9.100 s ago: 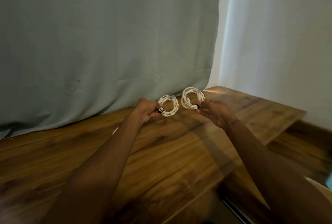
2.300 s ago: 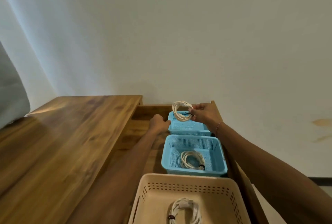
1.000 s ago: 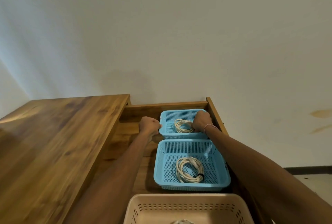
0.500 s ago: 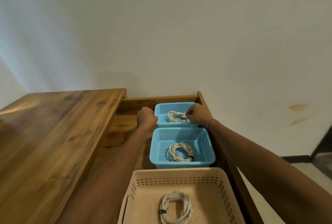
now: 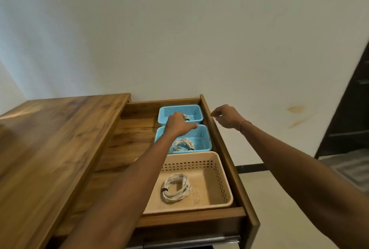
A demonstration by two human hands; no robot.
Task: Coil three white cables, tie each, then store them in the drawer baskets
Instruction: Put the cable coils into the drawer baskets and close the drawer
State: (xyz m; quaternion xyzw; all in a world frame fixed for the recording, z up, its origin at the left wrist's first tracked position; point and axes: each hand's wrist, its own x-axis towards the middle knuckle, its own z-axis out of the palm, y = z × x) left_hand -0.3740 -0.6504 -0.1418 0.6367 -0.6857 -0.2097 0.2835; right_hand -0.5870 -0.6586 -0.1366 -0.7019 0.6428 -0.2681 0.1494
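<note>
Three coiled white cables, each tied with a dark band, lie in the open drawer's baskets. One cable (image 5: pixel 175 187) is in the beige basket (image 5: pixel 220 180) nearest me. A second cable (image 5: pixel 182 144) lies in the middle blue basket (image 5: pixel 204 138). A third cable (image 5: pixel 186 117) shows only partly in the far blue basket (image 5: pixel 180 108), behind my left hand. My left hand (image 5: pixel 178 123) hovers over the seam between the two blue baskets, fingers loosely curled, holding nothing. My right hand (image 5: pixel 225 116) hangs above the drawer's right side, loosely curled and empty.
The wooden drawer (image 5: pixel 229 160) is pulled out, with bare wood floor left of the baskets. A wooden tabletop (image 5: pixel 50 138) runs along the left. A white wall stands behind, and a dark doorway (image 5: pixel 351 118) opens at the right.
My right hand let go of the cable in the far blue basket and drew back over the drawer's right side. My left hand left that basket's rim and now hovers over the blue baskets.
</note>
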